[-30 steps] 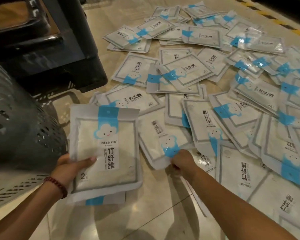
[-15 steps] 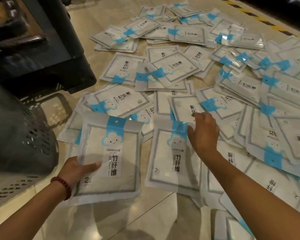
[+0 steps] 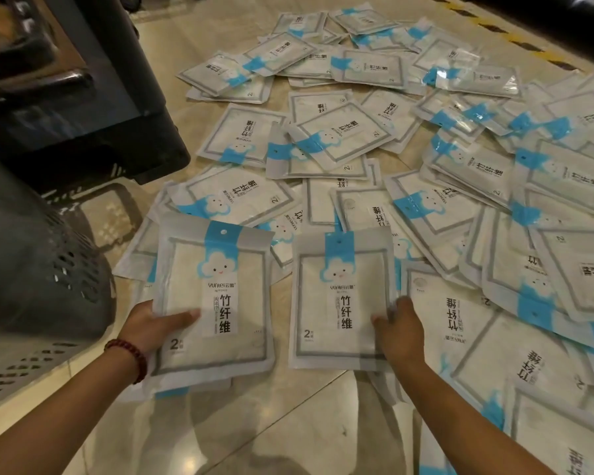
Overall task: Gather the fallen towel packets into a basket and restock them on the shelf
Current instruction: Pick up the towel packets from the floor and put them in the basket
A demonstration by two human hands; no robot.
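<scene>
**Two hands, one towel packet in each, above the scattered pile**

The left hand point(image 3: 151, 325) holds a small stack of towel packets point(image 3: 216, 269) by its lower left corner. The thumb lies flat across the front and the other fingers are hidden under the stack. The front packet faces up, with its blue cloud strip pointing away from the person. The edge of another packet shows below it. A red bead bracelet point(image 3: 127, 354) sits on this wrist.

The right hand point(image 3: 396, 332) grips a second packet point(image 3: 336, 286) at its lower right edge, thumb on the front. This packet is also turned with the strip away from the person, and it is just beside the stack. I cannot tell if it is lifted or lying on the pile.

The hands are apart, each closed on its own packet.

Many loose packets point(image 3: 357, 132) cover the tiled floor point(image 3: 254, 423), overlapping in all directions, mostly ahead and to the right. The grey perforated basket point(image 3: 31, 262) stands at the left, near the left hand. The dark shelf unit point(image 3: 83, 97) is behind it.
</scene>
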